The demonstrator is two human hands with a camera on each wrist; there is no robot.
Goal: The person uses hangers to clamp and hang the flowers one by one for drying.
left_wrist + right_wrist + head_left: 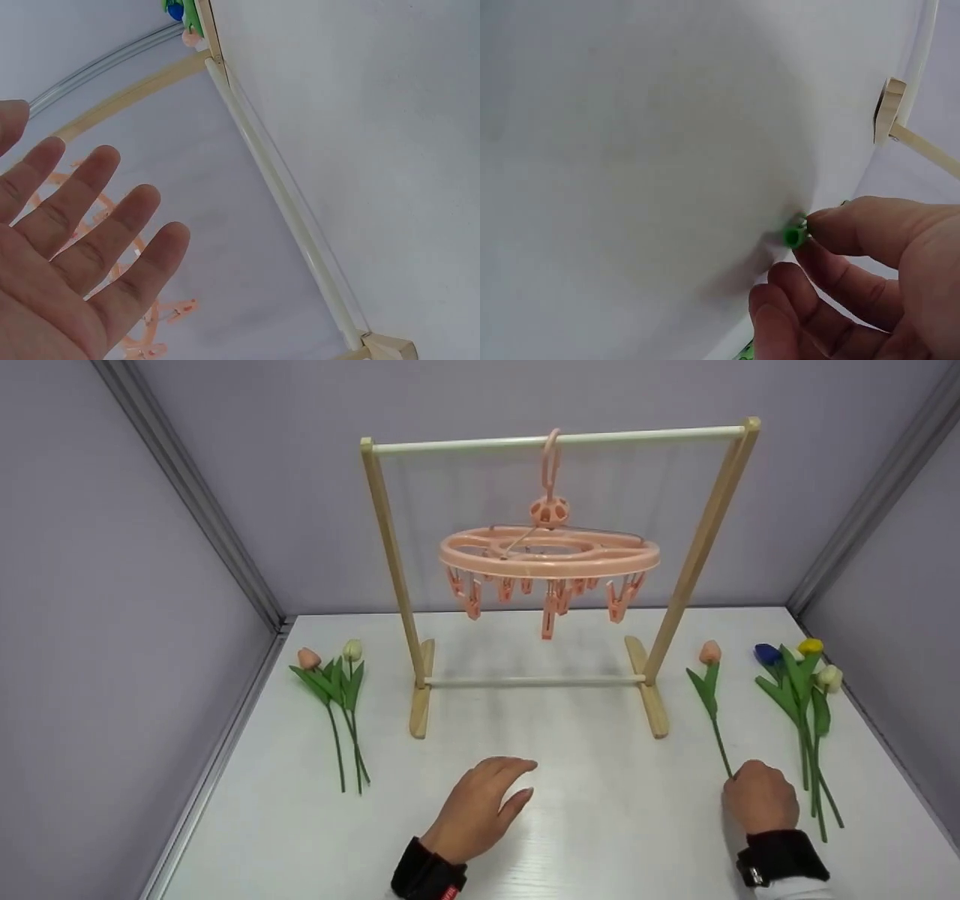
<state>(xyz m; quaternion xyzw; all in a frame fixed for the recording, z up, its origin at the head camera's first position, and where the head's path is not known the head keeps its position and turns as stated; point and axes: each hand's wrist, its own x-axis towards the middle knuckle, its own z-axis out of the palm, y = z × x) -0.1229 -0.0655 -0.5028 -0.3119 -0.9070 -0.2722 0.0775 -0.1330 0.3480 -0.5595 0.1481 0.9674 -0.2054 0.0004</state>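
My right hand (763,797) pinches the lower stem of an artificial tulip (706,690) with a peach bloom and green leaves, at the right of the table. In the right wrist view the green stem end (796,237) shows between thumb and fingertips, close over the white surface. My left hand (478,808) is over the table's front middle, its fingers extended and apart from the thumb, holding nothing. Behind it a pink round clip hanger (551,562) with several small clothespins hangs by its hook from a wooden rack (399,562) with white bars.
Several tulips (806,712) in blue, yellow and white lie together at the right edge of the table (555,825). On the left lie a peach tulip (309,660) and a white tulip (352,651), stems towards me. Grey-white panels (112,622) enclose the table.
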